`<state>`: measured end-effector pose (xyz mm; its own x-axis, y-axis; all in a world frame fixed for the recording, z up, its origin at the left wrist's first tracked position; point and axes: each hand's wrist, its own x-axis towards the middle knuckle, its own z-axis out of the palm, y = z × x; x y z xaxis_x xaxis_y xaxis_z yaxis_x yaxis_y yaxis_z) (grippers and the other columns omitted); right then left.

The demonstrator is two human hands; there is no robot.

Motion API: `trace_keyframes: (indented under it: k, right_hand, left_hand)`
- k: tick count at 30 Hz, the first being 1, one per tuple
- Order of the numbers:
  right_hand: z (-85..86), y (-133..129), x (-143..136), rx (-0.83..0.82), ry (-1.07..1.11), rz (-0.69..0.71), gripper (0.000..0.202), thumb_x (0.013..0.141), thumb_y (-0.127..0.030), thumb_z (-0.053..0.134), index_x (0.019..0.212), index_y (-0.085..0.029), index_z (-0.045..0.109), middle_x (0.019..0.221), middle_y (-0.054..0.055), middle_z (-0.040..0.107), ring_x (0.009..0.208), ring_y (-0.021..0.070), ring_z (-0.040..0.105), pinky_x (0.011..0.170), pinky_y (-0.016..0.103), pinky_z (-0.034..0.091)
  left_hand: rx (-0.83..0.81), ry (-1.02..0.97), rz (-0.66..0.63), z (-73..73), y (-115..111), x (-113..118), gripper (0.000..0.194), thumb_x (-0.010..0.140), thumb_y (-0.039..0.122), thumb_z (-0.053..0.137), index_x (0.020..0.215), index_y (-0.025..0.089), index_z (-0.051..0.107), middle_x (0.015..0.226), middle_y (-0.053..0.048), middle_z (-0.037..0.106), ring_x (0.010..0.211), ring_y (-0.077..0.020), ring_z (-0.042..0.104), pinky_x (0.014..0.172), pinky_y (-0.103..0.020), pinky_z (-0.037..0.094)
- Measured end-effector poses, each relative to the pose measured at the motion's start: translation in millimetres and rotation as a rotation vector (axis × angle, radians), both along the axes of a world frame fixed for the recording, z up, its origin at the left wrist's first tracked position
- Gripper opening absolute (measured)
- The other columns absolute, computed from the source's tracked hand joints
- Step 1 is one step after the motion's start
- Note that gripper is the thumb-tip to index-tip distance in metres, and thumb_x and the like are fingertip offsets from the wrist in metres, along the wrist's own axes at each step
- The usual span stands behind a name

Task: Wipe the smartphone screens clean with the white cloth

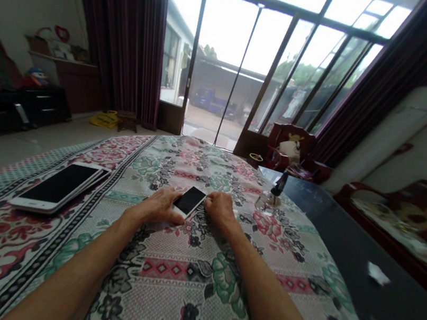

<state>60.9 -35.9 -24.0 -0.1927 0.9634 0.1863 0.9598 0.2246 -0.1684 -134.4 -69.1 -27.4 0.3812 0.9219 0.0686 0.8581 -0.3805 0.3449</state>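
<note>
A small white smartphone (190,201) with a dark screen is over the middle of the patterned tablecloth (161,291). My left hand (162,203) grips its left side, thumb along the near edge and fingers at the far side. At the phone's right edge is my right hand (220,207), its fingers curled in a pinch. Whatever those fingers hold, if anything, is hidden. To the left, a larger white smartphone (57,187) lies screen up on top of another device that shows only along its right side. A clear bottle with a black spray top (278,186) stands beyond my right hand.
A dark tabletop (332,226) extends on the right, with a crumpled white tissue (378,274) on it. Farther off are a wooden armchair (290,145), a wooden sofa (410,211), a yellow bag (104,118) on the floor and tall glass doors (218,75).
</note>
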Motion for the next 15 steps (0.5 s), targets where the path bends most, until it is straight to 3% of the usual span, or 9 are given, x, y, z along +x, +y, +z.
trace_keyframes:
  k: [8, 15]
  right_hand:
    - [-2.4, -11, -10, 0.023, -0.015, 0.047, 0.024, 0.082, -0.019, 0.05, 0.085, -0.017, 0.074, 0.087, 0.013, 0.073, 0.08, 0.0181, 0.066, 0.068, 0.024, 0.04]
    - [6.8, -26, -20, -0.023, -0.055, 0.073, 0.024, 0.08, -0.018, 0.051, 0.087, -0.016, 0.075, 0.089, 0.014, 0.072, 0.081, 0.0206, 0.067, 0.069, 0.025, 0.042]
  left_hand:
    - [0.002, 0.002, -0.008, 4.0, -2, 2, 0.045, 0.065, 0.045, 0.068, 0.101, 0.018, 0.065, 0.097, -0.006, 0.065, 0.089, -0.0225, 0.058, 0.074, -0.028, 0.043]
    - [0.011, -0.018, -0.001, 4.0, -3, 2, 0.044, 0.064, 0.045, 0.067, 0.098, 0.017, 0.065, 0.098, -0.008, 0.065, 0.089, -0.0238, 0.058, 0.075, -0.029, 0.043]
